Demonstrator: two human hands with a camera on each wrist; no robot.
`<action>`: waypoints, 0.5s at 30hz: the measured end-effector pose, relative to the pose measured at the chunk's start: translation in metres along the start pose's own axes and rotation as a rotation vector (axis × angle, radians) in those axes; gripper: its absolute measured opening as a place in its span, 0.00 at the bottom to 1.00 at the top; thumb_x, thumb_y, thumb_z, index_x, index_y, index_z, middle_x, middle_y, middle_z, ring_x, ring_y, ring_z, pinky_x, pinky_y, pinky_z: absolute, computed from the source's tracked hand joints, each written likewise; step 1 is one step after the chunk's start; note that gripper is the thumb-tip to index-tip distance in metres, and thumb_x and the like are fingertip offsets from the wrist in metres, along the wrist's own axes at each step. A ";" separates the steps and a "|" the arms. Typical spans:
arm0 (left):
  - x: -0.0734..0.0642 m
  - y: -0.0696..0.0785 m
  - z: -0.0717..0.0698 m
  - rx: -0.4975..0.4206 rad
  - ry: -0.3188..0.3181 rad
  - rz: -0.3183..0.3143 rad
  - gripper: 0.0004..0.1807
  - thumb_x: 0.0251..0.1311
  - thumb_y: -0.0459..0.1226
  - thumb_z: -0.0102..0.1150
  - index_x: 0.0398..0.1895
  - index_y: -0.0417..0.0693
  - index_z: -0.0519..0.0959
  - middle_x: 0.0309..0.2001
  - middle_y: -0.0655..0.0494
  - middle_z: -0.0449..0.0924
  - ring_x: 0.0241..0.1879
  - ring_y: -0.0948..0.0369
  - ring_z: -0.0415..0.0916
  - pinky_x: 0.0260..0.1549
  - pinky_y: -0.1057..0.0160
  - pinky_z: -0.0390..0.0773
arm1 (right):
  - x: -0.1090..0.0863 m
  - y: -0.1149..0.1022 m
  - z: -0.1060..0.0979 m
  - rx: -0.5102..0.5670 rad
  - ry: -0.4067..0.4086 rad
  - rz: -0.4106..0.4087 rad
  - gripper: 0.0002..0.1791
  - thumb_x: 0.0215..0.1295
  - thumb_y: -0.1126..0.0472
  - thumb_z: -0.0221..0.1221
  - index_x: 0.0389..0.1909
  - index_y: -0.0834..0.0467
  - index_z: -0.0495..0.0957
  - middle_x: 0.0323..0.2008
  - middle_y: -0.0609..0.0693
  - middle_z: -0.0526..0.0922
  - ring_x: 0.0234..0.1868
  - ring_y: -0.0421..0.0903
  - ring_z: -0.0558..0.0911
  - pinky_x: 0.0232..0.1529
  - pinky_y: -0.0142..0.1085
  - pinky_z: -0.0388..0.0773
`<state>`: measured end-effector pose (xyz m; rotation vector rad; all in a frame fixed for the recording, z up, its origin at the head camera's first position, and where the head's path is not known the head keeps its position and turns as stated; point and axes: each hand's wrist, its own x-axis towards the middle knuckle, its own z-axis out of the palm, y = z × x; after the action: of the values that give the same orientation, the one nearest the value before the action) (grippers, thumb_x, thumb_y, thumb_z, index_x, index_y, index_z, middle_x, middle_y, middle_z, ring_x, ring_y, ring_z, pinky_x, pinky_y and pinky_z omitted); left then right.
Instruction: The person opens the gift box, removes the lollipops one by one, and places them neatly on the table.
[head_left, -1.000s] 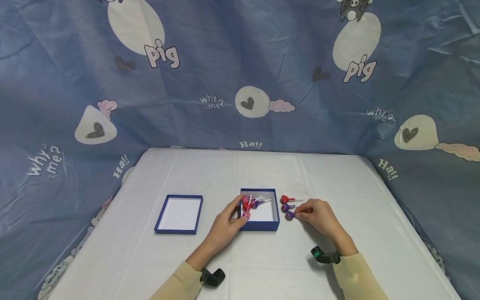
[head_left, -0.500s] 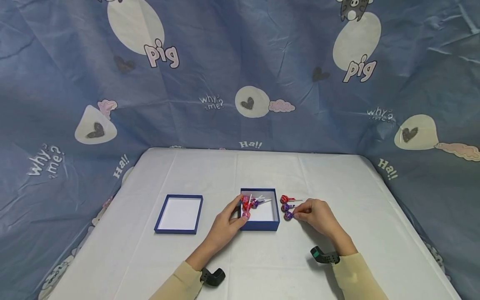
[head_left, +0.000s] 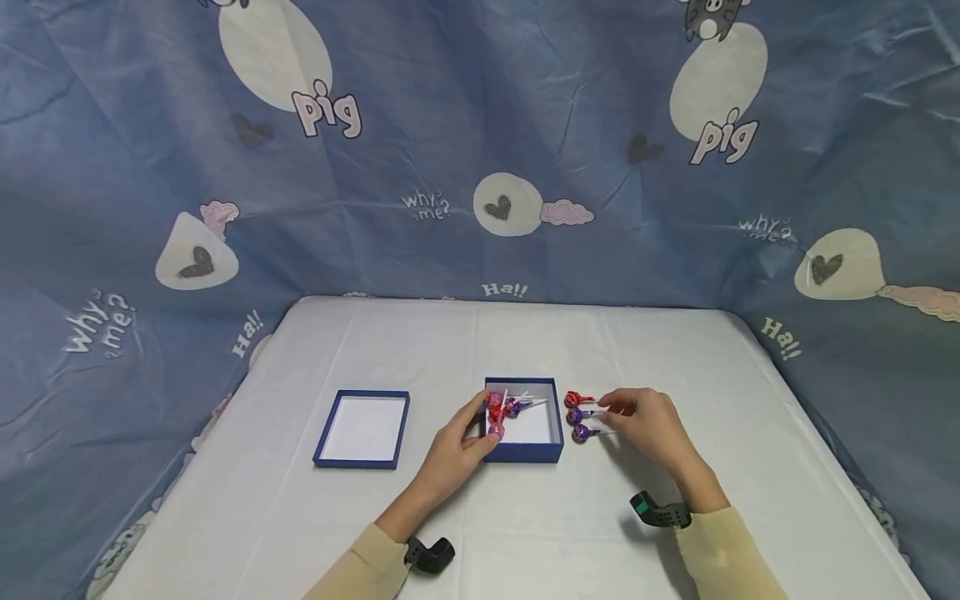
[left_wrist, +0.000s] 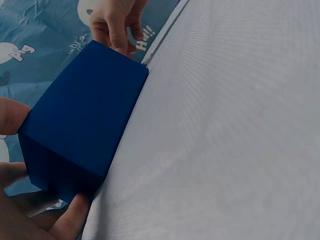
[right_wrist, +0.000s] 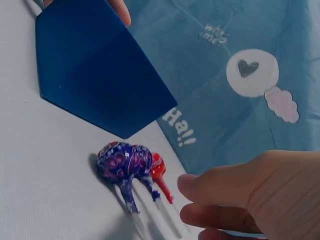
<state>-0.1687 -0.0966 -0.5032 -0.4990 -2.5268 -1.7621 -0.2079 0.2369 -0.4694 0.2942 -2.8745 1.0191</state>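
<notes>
My left hand (head_left: 450,457) grips the left side of an open blue box (head_left: 525,452) with white insides. Several wrapped lollipops (head_left: 497,408), red, pink and purple, lie in its left part. To the box's right, one red lollipop (head_left: 573,399) and two purple ones, the middle lollipop (head_left: 575,416) and the near lollipop (head_left: 581,433), lie in a row, sticks pointing right. Over the stick ends hovers my right hand (head_left: 651,423), fingers loosely bent. In the right wrist view its thumb (right_wrist: 215,187) stands apart from the purple lollipop (right_wrist: 115,162), with nothing between the fingers.
A blue-rimmed box lid (head_left: 362,463) lies inside up, left of my left hand. Everything rests on a table with a white cloth (head_left: 540,342). Behind it hangs a blue printed curtain (head_left: 420,267). Each wrist carries a black strapped camera, such as the right one (head_left: 660,510).
My right hand has let go of the near purple lollipop, which now lies in line with the others, and has drawn back a little to the right. The left hand stays on the box.
</notes>
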 end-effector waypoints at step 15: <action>0.000 -0.006 -0.001 0.007 0.002 0.007 0.38 0.68 0.41 0.63 0.79 0.62 0.59 0.75 0.53 0.60 0.73 0.54 0.59 0.65 0.52 0.68 | 0.015 -0.044 -0.008 -0.019 0.036 -0.118 0.09 0.60 0.61 0.71 0.42 0.51 0.88 0.27 0.39 0.84 0.28 0.40 0.79 0.25 0.36 0.74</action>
<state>-0.1704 -0.0989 -0.5083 -0.5043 -2.5262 -1.7500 -0.2132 0.2061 -0.4346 0.4344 -2.7954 0.9657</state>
